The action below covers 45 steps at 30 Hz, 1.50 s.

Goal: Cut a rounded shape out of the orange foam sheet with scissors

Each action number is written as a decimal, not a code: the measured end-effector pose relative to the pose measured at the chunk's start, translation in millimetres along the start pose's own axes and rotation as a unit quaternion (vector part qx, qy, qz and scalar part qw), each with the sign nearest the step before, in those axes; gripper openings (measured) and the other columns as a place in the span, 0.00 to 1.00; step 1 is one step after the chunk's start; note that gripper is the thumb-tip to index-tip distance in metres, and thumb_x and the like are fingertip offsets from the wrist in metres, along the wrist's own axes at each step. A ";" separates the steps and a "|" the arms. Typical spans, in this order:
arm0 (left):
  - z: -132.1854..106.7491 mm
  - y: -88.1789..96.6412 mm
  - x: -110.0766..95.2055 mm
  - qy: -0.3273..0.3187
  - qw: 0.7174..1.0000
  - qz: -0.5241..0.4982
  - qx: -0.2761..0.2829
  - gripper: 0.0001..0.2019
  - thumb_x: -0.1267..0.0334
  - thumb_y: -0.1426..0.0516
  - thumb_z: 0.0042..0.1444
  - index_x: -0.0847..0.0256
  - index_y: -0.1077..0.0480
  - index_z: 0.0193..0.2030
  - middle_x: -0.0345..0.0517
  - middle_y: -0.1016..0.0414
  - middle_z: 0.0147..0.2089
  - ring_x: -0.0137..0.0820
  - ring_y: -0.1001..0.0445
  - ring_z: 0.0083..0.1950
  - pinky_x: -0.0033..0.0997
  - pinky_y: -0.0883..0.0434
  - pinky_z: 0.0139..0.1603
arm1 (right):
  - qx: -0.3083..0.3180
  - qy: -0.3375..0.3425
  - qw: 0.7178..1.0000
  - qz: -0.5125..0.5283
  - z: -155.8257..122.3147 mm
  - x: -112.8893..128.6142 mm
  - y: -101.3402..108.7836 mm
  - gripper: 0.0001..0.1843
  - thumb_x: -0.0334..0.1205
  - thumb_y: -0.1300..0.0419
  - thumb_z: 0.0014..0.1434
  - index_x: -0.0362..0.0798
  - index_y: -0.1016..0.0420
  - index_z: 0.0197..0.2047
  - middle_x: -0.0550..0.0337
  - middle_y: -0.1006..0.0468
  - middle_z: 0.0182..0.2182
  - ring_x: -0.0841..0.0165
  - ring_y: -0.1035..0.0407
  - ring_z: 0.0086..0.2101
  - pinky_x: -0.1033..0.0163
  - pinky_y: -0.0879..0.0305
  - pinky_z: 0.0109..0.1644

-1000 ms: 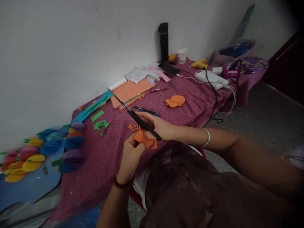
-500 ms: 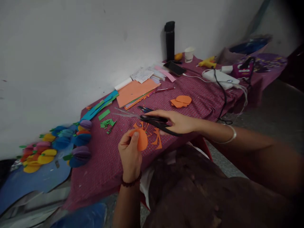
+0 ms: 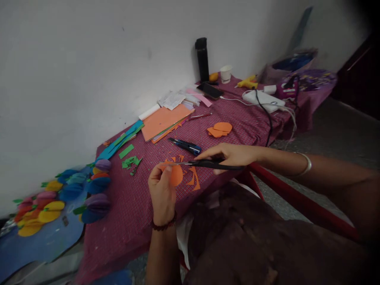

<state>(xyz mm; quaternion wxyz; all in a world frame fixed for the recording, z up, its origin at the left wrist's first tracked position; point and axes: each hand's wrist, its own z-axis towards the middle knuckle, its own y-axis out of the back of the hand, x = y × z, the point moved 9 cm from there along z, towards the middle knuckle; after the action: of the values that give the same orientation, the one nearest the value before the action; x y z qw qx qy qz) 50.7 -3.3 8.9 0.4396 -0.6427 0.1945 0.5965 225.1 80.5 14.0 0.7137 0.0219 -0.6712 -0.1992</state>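
Between the thumb and fingers of my left hand (image 3: pixel 162 188) is a rounded piece of orange paper (image 3: pixel 177 176), pinched at its left side. My right hand (image 3: pixel 227 155) grips the black handles of a pair of scissors (image 3: pixel 209 163). The blades point left and lie along the paper's upper edge, close to my left fingertips. Orange paper scraps (image 3: pixel 194 179) lie on the cloth under and beside the paper. A utility knife (image 3: pixel 185 146) rests just behind the scissors.
A stack of orange sheets (image 3: pixel 163 120) lies toward the wall, with cut orange pieces (image 3: pixel 220 128) to its right. Green scraps (image 3: pixel 131 161) and colourful paper fruits (image 3: pixel 50 211) are at left. A phone (image 3: pixel 210 90), power strip (image 3: pixel 264 100) and yellow glue gun (image 3: pixel 247 82) sit at the back right.
The scissors' blades, spread apart above the paper before, have come down to its upper edge and closed together. The utility knife is now uncovered. The whole view has shifted slightly.
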 end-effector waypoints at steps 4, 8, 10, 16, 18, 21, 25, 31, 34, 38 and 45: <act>1.3 -6.0 5.1 0.019 1.000 0.014 -0.014 0.08 0.63 0.33 0.42 0.62 0.27 0.26 0.38 0.26 0.26 0.24 0.29 0.26 0.23 0.30 0.29 | 0.035 -0.042 0.986 0.156 -9.5 -16.8 -7.4 0.35 0.50 0.35 0.58 0.41 0.34 0.63 0.61 0.29 0.33 0.77 0.36 0.27 0.72 0.41 0.29; 1.5 -13.9 6.2 0.028 0.999 0.031 -0.003 0.08 0.64 0.36 0.42 0.62 0.31 0.24 0.35 0.30 0.23 0.22 0.33 0.23 0.21 0.34 0.26 | 0.016 -0.030 0.971 0.237 -12.3 -20.9 -11.3 0.32 0.51 0.36 0.59 0.39 0.33 0.60 0.62 0.30 0.31 0.78 0.38 0.24 0.73 0.41 0.24; 0.9 -17.0 5.7 0.028 0.999 0.038 0.010 0.08 0.65 0.36 0.43 0.62 0.32 0.24 0.35 0.31 0.23 0.22 0.34 0.23 0.20 0.35 0.26 | 0.005 -0.023 0.972 0.234 -12.0 -21.6 -11.2 0.32 0.51 0.35 0.59 0.38 0.32 0.59 0.62 0.30 0.31 0.79 0.38 0.24 0.73 0.41 0.24; -0.1 -20.2 5.2 0.037 0.998 0.031 0.031 0.07 0.65 0.36 0.42 0.62 0.30 0.25 0.36 0.29 0.24 0.21 0.33 0.23 0.19 0.34 0.25 | 0.009 -0.030 0.977 0.212 -11.9 -21.1 -9.9 0.31 0.49 0.35 0.59 0.39 0.33 0.60 0.62 0.30 0.31 0.79 0.37 0.24 0.74 0.40 0.24; -0.2 -20.5 5.1 0.038 0.998 0.030 0.032 0.07 0.64 0.35 0.43 0.62 0.29 0.26 0.37 0.28 0.25 0.22 0.32 0.24 0.19 0.34 0.26 | 0.013 -0.028 0.978 0.208 -12.5 -19.5 -9.2 0.31 0.48 0.36 0.60 0.39 0.34 0.60 0.62 0.30 0.31 0.79 0.37 0.24 0.74 0.40 0.24; -0.5 -22.1 6.2 0.040 0.998 0.034 0.038 0.09 0.61 0.34 0.45 0.63 0.27 0.28 0.39 0.27 0.26 0.22 0.31 0.25 0.19 0.33 0.26 | 0.016 -0.019 0.978 0.206 -13.8 -16.6 -8.2 0.30 0.48 0.37 0.61 0.39 0.34 0.62 0.62 0.30 0.31 0.80 0.38 0.23 0.74 0.40 0.24; -0.5 -24.0 8.4 0.042 0.997 0.038 0.045 0.11 0.58 0.33 0.47 0.63 0.27 0.29 0.37 0.29 0.24 0.20 0.35 0.21 0.19 0.35 0.23 | 0.009 -0.019 0.978 0.208 -15.5 -16.6 -7.4 0.31 0.48 0.37 0.61 0.39 0.34 0.62 0.62 0.31 0.30 0.80 0.38 0.23 0.74 0.40 0.23; 2.2 -24.2 7.1 0.035 0.998 0.048 0.028 0.12 0.59 0.33 0.45 0.63 0.29 0.26 0.36 0.30 0.23 0.20 0.35 0.22 0.19 0.37 0.23 | -0.003 -0.031 0.976 0.214 -16.3 -17.2 -7.7 0.31 0.49 0.35 0.59 0.39 0.33 0.60 0.63 0.31 0.29 0.80 0.40 0.22 0.75 0.42 0.21; 3.0 -24.0 7.7 0.036 0.998 0.046 0.024 0.11 0.60 0.33 0.45 0.63 0.30 0.25 0.37 0.30 0.24 0.21 0.35 0.23 0.19 0.37 0.24 | 0.000 -0.034 0.976 0.213 -16.6 -16.6 -8.3 0.31 0.50 0.36 0.60 0.40 0.33 0.60 0.64 0.32 0.28 0.81 0.40 0.21 0.75 0.42 0.20; 3.4 -21.6 8.0 0.028 0.998 0.048 0.015 0.09 0.61 0.35 0.45 0.62 0.29 0.25 0.36 0.30 0.24 0.21 0.34 0.24 0.20 0.37 0.25 | 0.003 -0.032 0.976 0.217 -17.0 -16.7 -8.8 0.31 0.50 0.37 0.61 0.40 0.34 0.60 0.64 0.31 0.29 0.80 0.40 0.21 0.75 0.43 0.20; 3.0 -21.2 8.6 0.038 0.999 0.035 -0.014 0.08 0.63 0.36 0.45 0.62 0.31 0.24 0.35 0.31 0.23 0.21 0.35 0.23 0.21 0.36 0.25 | -0.011 -0.029 0.979 0.201 -14.8 -17.6 -9.9 0.32 0.49 0.36 0.60 0.40 0.36 0.62 0.64 0.33 0.30 0.81 0.39 0.23 0.74 0.42 0.23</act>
<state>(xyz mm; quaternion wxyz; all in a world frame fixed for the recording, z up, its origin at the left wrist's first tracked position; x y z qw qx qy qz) 67.2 12.9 8.2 0.4014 -0.6640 0.2251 0.5893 236.6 73.4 -7.1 0.7197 -0.1266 -0.6800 -0.0596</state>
